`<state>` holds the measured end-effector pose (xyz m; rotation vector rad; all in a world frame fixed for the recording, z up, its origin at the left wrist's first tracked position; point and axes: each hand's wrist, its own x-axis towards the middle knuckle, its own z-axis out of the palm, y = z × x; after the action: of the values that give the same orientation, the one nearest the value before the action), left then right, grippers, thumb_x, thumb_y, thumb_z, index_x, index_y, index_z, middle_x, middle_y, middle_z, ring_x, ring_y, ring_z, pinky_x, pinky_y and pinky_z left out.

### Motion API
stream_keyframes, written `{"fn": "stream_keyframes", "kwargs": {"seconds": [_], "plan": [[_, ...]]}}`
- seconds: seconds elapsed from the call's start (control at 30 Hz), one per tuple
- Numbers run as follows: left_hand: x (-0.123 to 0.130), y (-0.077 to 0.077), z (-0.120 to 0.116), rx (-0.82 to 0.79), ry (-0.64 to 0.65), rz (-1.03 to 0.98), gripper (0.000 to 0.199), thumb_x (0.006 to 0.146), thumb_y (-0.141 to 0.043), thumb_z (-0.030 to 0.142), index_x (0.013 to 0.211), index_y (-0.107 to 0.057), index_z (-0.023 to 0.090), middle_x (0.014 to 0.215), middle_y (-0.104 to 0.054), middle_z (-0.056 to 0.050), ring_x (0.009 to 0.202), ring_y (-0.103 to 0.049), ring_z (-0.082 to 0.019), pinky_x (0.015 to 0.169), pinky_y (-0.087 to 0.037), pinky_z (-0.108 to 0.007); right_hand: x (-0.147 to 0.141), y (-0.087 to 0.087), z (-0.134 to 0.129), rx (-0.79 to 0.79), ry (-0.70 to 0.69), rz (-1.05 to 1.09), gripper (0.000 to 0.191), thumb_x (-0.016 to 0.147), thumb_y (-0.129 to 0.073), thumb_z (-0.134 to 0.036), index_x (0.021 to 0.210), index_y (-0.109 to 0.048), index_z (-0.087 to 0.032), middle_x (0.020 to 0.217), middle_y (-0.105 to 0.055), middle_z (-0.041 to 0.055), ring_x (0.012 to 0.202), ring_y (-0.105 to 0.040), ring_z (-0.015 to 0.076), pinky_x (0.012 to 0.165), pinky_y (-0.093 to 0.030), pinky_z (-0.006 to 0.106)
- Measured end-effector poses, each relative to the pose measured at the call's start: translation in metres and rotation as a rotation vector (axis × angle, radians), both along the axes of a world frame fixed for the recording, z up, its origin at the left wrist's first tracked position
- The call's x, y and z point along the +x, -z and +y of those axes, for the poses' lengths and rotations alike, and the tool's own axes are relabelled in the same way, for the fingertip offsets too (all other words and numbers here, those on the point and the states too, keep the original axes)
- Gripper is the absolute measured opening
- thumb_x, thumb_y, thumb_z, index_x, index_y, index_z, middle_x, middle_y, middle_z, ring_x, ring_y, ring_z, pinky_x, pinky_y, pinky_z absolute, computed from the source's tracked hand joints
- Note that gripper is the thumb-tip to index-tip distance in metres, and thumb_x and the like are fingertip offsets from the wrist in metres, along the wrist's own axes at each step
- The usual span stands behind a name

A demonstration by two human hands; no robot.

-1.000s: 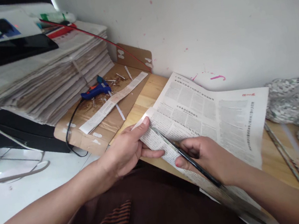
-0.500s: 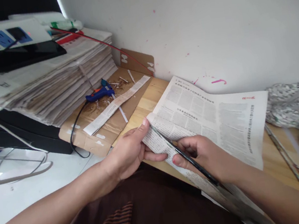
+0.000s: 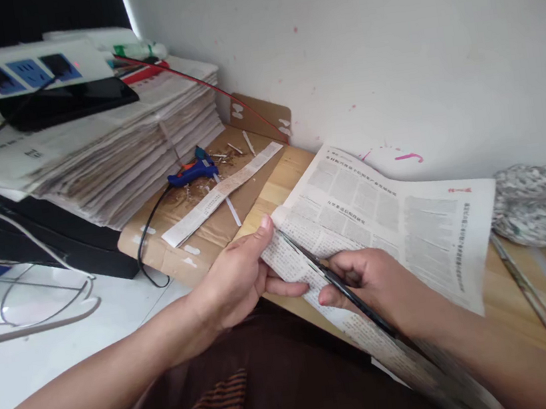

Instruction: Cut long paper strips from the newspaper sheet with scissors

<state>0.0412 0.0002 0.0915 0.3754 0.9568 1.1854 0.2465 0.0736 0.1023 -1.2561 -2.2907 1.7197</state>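
A printed newspaper sheet (image 3: 345, 185) lies slanted over the table edge, with its folded near part (image 3: 285, 260) close to my lap. My left hand (image 3: 239, 272) pinches the folded corner, thumb on top and fingers below. In my right hand (image 3: 368, 279) are dark scissors (image 3: 348, 295), gripped between thumb and fingers. Their narrow blades lie along the fold, with the tip close to my left thumb. The handle ends run under my right forearm and are blurred, so the loops cannot be made out.
On cardboard (image 3: 198, 244) to the left lie a blue glue gun (image 3: 193, 171), a folded paper strip (image 3: 221, 194) and scraps. Behind stands a thick newspaper stack (image 3: 145, 151) bearing a power strip (image 3: 98, 63). Woven paper pieces (image 3: 544, 202) and thin rods (image 3: 537, 297) are at right.
The view has shifted slightly, so the background sits further right and a little lower. Both hands keep their grip, and the scissors stay along the fold with almost no visible movement.
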Motion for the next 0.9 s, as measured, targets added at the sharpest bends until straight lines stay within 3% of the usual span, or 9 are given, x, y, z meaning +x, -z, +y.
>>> {"fn": "stream_keyframes", "kwargs": {"seconds": [0.33,0.63,0.9], "plan": [[-0.001,0.001,-0.002,0.002,-0.025,0.016,0.053,0.105,-0.036,0.047,0.113,-0.071,0.008,0.097,-0.078,-0.018,0.082,-0.076,-0.026,0.065,-0.066,-0.036,0.001,0.003,0.000,-0.025,-0.008,-0.008,0.038,0.077,-0.081,-0.055,0.085,-0.070,-0.020,0.066,-0.051,-0.0028,0.060,-0.040,0.0129,0.054,-0.032,0.027],[-0.002,0.011,-0.004,0.043,0.007,-0.027,0.052,0.104,-0.039,0.049,0.111,-0.072,0.009,0.094,-0.078,-0.017,0.079,-0.075,-0.024,0.067,-0.066,-0.037,-0.015,-0.004,0.006,-0.140,-0.064,0.031,0.036,0.081,-0.079,-0.053,0.084,-0.071,-0.018,0.061,-0.045,-0.0051,0.056,-0.035,0.0099,0.051,-0.026,0.025],[-0.009,0.013,-0.002,0.000,-0.020,-0.007,0.058,0.105,-0.030,0.053,0.111,-0.069,0.009,0.091,-0.077,-0.017,0.076,-0.075,-0.024,0.064,-0.066,-0.035,-0.029,-0.008,0.009,-0.077,-0.083,0.005,0.040,0.081,-0.078,-0.058,0.082,-0.072,-0.018,0.060,-0.050,-0.0040,0.055,-0.039,0.0100,0.051,-0.029,0.025]]}}
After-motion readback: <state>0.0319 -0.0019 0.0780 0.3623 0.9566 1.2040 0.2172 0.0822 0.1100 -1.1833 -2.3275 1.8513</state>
